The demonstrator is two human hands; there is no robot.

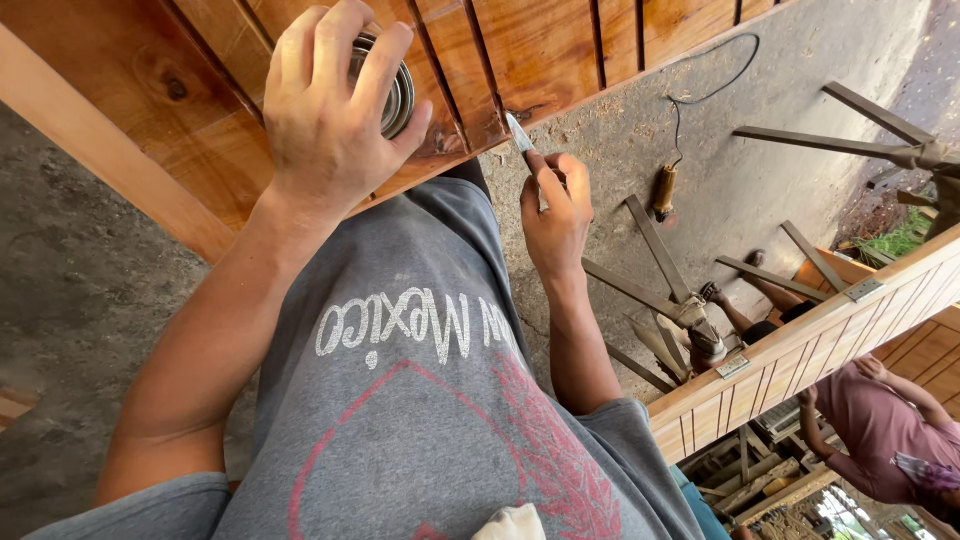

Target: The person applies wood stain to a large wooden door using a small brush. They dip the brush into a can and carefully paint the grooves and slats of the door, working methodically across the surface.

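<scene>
1. Left hand point(325, 120) is wrapped over a small round metal tin point(392, 92), its fingers curled round the rim, and holds it against the slatted wooden panel point(540, 50).
2. Right hand point(556, 215) has its fingers pressed together on the handle of a small putty knife point(520, 133); the blade tip touches the panel's lower edge just beside a dark spot.
3. Progress, judged from this view: filling at that spot looks under way, not finished. The dark mark by the blade still shows. How many other spots remain I cannot tell.
4. Panel appearance: reddish-brown, glossy, with narrow grooves between the slats and a knot near the upper left. A pale plain rail runs along its left side.
5. Surroundings: sawdust on the concrete floor point(80, 300); another person point(880, 430) at a second panel, well apart to the right.
</scene>
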